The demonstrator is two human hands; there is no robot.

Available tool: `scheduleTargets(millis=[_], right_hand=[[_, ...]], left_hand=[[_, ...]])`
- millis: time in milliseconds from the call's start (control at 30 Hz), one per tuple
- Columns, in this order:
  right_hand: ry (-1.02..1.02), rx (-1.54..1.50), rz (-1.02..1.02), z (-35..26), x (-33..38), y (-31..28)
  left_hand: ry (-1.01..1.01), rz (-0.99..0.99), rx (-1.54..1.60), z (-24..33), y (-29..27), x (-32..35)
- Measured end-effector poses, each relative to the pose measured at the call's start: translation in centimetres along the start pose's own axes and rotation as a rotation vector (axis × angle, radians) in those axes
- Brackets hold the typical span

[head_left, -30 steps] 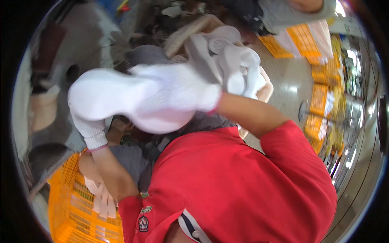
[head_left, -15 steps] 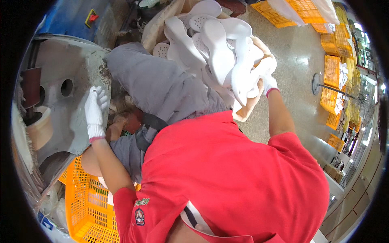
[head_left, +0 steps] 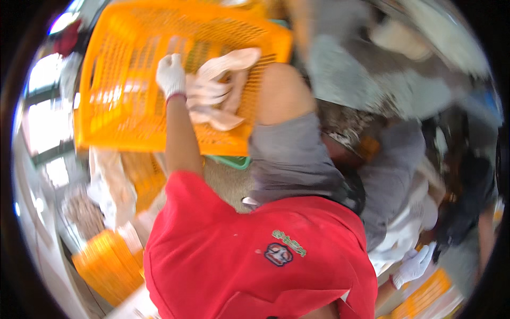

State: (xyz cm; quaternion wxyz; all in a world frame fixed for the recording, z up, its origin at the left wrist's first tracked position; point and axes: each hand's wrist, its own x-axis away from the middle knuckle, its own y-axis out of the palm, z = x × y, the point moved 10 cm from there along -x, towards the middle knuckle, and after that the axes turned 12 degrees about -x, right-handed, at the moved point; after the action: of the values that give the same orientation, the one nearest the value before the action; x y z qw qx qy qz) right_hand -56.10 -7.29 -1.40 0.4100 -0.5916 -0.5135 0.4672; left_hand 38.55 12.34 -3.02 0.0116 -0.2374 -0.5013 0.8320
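My left hand (head_left: 171,75), in a white knit glove, is a closed fist over the orange plastic basket (head_left: 114,139); nothing shows sticking out of it. Beside it in the basket lie several pale, pinkish-white shoe insoles (head_left: 220,123). At the lower right, my right hand (head_left: 414,264), also gloved, has its fingers stretched out and holds nothing visible. It is near a pile of white insoles (head_left: 401,231), partly hidden behind my leg and smeared by motion.
A grey machine housing (head_left: 345,74) stands beyond my knee. More orange baskets (head_left: 109,266) are at the lower left, and another orange basket (head_left: 425,292) is at the lower right. On the right edge a person in dark clothing (head_left: 467,191) is partly visible.
My view and body have swung left, from the sack of white insoles to the orange basket. My left hand has moved from beside the machine to above the basket; my right has left the sack's edge.
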Motion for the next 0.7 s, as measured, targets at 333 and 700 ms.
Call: scheduleTargets(millis=[333, 700], right_hand=[[0.465, -0.478, -0.598, -9.6, -4.9, 9.3], [-0.394, -0.472, -0.535, -30.7, -3.8, 8.2]], left_hand=[[0.738, -0.41, -0.774, -1.3, 26.3, 7.6], [0.967, -0.857, -0.583, 10.0, 12.8, 7.7]])
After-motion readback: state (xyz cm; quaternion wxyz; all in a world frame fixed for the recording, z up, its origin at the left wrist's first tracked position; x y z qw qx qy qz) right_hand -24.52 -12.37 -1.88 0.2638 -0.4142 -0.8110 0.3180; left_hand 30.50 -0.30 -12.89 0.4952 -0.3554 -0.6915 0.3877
